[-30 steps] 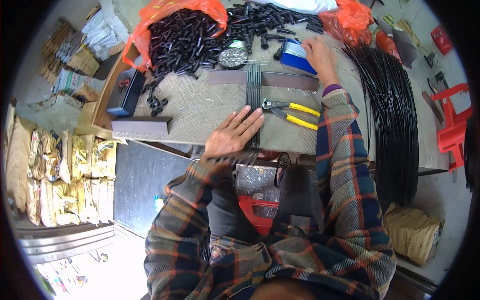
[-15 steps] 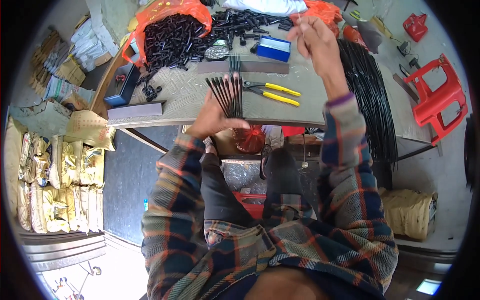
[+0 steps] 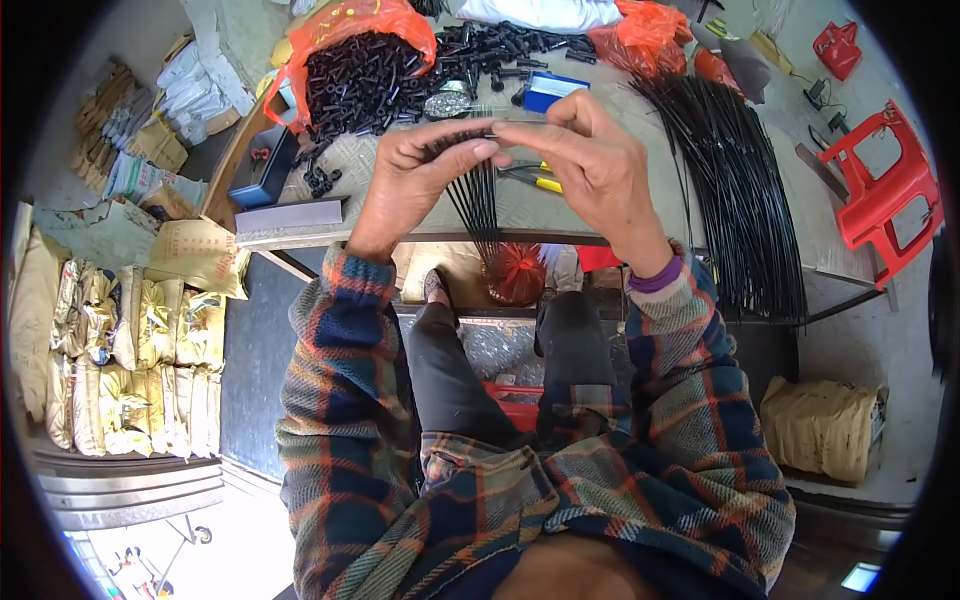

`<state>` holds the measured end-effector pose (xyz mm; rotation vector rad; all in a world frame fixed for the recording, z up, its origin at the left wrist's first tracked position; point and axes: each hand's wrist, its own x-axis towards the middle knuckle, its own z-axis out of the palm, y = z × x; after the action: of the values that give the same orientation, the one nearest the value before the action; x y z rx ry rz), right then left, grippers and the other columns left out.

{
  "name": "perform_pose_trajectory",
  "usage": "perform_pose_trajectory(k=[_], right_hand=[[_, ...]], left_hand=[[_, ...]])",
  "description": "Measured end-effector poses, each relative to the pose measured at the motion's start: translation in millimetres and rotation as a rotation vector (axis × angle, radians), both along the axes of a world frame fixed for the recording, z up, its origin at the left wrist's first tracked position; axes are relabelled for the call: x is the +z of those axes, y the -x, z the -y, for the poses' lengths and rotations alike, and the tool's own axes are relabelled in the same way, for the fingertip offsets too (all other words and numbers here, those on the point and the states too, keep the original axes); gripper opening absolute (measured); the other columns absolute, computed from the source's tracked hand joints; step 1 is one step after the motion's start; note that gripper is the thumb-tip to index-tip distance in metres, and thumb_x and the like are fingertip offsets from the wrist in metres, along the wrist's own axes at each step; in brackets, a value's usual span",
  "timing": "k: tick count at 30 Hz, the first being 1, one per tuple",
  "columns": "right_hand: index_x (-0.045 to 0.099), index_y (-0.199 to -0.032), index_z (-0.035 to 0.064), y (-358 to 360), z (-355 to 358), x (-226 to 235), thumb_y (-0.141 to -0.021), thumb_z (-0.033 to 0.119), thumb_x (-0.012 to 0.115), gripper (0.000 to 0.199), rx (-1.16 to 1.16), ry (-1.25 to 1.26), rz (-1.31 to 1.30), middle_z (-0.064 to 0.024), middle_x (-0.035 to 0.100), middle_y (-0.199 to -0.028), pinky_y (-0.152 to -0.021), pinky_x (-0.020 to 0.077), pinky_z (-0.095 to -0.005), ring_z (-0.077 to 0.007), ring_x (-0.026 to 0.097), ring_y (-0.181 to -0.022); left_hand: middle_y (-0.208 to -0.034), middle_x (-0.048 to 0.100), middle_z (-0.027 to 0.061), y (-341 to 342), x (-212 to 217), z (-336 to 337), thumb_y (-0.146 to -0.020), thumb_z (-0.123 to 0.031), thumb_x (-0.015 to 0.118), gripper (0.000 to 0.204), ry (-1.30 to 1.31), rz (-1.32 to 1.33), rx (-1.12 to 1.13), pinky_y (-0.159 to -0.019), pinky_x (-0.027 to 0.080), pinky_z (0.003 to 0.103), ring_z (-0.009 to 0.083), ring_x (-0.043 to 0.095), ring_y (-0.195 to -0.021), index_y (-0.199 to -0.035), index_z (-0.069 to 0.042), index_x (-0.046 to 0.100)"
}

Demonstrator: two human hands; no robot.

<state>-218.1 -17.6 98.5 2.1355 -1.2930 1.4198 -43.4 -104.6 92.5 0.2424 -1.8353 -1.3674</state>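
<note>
Above the table's near edge, my left hand is closed round a small fan of thin black rods. Their lower ends hang down past the table edge. My right hand meets it at the rods' upper ends, its thumb and forefinger pinched together. Whatever lies in that pinch is too small to make out. Partly hidden behind the right hand are pliers with yellow handles. A blue box sits just beyond the hands.
A heap of short black plastic parts spills from an orange bag at the back left. To the right, a long bundle of black rods overhangs the table. Beyond it is a red plastic stool. Packed sacks stand at left.
My right hand has come down and left from the back of the table to meet my left hand. The left hand has risen slightly, rods still in it, and the view has shifted a little.
</note>
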Motion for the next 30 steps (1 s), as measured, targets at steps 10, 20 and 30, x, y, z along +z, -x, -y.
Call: perform_pose_trajectory(k=[10, 20, 30], right_hand=[[0.067, -0.102, 0.0135, 3, 2, -1, -0.073, -0.002, 0.060, 0.033, -0.017, 0.015, -0.012, -0.0036, 0.047, -0.071, -0.048, 0.0371, -0.0230, -0.0133, 0.047, -0.057], [0.062, -0.093, 0.0062, 10, -1, 26, -0.069, 0.002, 0.064, 0.025, 0.091, 0.106, -0.361, -0.0059, 0.052, -0.077, -0.049, 0.0447, -0.0294, -0.0198, 0.056, -0.063], [0.055, -0.106, 0.0064, -18, 0, 31, -0.075, 0.006, 0.061, 0.032, 0.024, -0.008, -0.437, -0.0075, 0.048, -0.092, -0.053, 0.0466, -0.0297, -0.0213, 0.057, -0.071]], left_hand=[[-0.089, 0.065, 0.0083, 4, 0, 2, -0.083, -0.004, 0.059, 0.022, 0.044, 0.024, -0.002, -0.073, 0.050, 0.023, 0.0131, 0.063, -0.082, -0.105, 0.000, 0.062], [-0.083, 0.066, 0.0067, -2, 0, 5, -0.080, -0.010, 0.063, 0.023, 0.383, 0.211, -0.006, -0.069, 0.047, 0.023, 0.0094, 0.059, -0.075, -0.101, 0.001, 0.062], [-0.071, 0.059, 0.0118, -4, -15, 15, -0.071, -0.029, 0.069, 0.032, 0.577, 0.008, 0.191, -0.054, 0.042, 0.032, 0.0261, 0.054, -0.058, -0.088, -0.003, 0.064]])
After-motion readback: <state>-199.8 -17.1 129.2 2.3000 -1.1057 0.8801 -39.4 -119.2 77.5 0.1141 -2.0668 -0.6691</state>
